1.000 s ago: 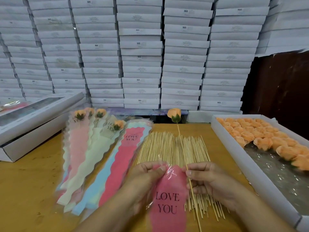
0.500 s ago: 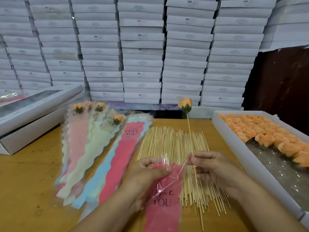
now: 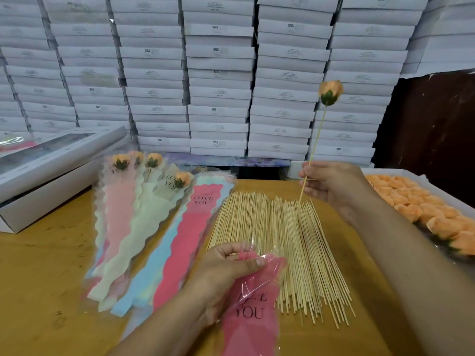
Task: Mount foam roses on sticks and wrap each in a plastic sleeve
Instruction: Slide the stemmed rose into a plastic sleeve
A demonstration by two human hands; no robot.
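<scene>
Right hand (image 3: 331, 185) pinches stick (image 3: 312, 150) of a mounted orange foam rose (image 3: 330, 92) raised above the skewer pile (image 3: 280, 255), left hand (image 3: 228, 273) grips pink "LOVE YOU" sleeve (image 3: 250, 309) at pile's near-left edge, loose sleeves (image 3: 154, 240) left of pile, rose tray (image 3: 421, 209) right, on bench (image 3: 43, 278).

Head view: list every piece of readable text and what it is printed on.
"SGS": end labels of several stacked white boxes; their smaller print is too blurred to read.
"LOVE YOU": top pink sleeve of the flat pile.
"LOVE YOU": cream sleeve holding a wrapped rose.
"YOU", line above creased: pink sleeve held by left hand.
</scene>
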